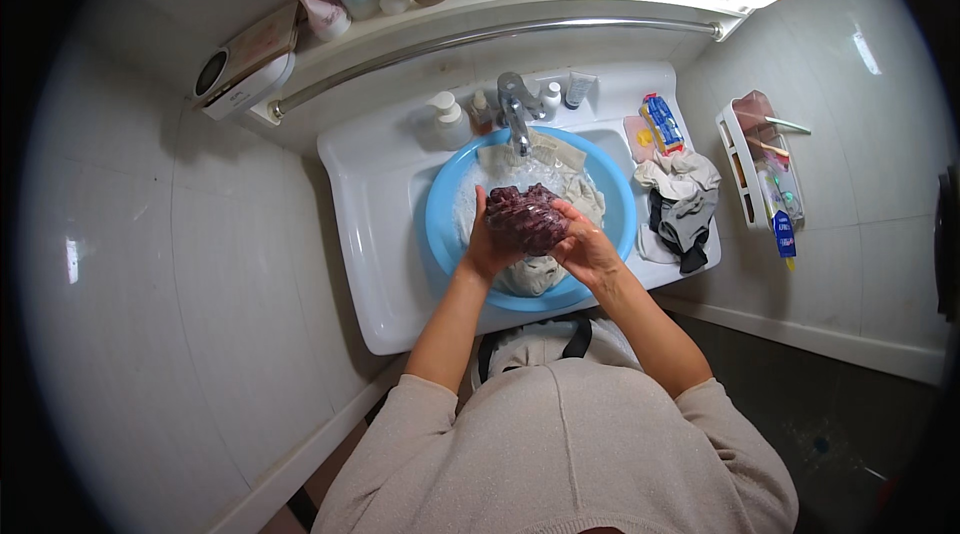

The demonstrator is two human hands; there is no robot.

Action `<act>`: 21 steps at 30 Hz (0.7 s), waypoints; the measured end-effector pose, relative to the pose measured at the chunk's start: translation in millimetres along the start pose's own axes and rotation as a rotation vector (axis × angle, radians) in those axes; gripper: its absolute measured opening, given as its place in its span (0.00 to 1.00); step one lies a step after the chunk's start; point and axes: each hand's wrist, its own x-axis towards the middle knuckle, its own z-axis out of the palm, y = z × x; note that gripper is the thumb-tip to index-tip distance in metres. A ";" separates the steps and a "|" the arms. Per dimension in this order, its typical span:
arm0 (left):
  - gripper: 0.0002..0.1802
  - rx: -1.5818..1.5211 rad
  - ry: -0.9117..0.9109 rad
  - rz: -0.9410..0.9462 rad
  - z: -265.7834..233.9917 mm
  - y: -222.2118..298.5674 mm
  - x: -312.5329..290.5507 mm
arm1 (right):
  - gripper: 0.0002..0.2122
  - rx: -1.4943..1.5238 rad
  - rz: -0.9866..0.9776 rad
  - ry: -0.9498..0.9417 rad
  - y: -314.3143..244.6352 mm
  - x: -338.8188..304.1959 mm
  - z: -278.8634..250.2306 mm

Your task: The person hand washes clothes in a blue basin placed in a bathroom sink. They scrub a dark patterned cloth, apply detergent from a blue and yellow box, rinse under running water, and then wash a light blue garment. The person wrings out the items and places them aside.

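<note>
Presently, head view, one camera only.
Garment: crumpled dark maroon cloth bundle (526, 218), held above the round blue plastic basin (440, 224), so drips likely fall back into it.
Left hand (487, 239): grip closed on the bundle's left side.
Right hand (582, 246): grip closed on its right side, pressing against the left.
Basin contents: pale soaking laundry (530, 279) in water, directly beneath the hands.
Tap: chrome faucet (516, 114) over the basin's far edge.
Sink: white ceramic washbasin (370, 234) carrying the basin.
Surface, right: heap of grey and white clothes (680, 209), apart from the wet load.
</note>
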 end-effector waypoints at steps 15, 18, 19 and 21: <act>0.13 0.112 0.452 0.305 -26.4 35.0 31.4 | 0.34 -1.789 -0.950 0.015 -0.4 -4.2 29.9; 0.15 0.151 0.464 0.313 -14.9 25.6 31.4 | 0.36 -2.045 -0.971 0.148 1.0 2.1 24.9; 0.16 0.156 0.506 0.341 -4.8 21.5 30.0 | 0.32 -2.063 -1.044 0.193 -2.1 8.5 20.1; 0.15 0.143 0.585 0.407 1.0 20.2 29.1 | 0.27 -2.128 -0.864 0.246 -7.0 19.9 13.9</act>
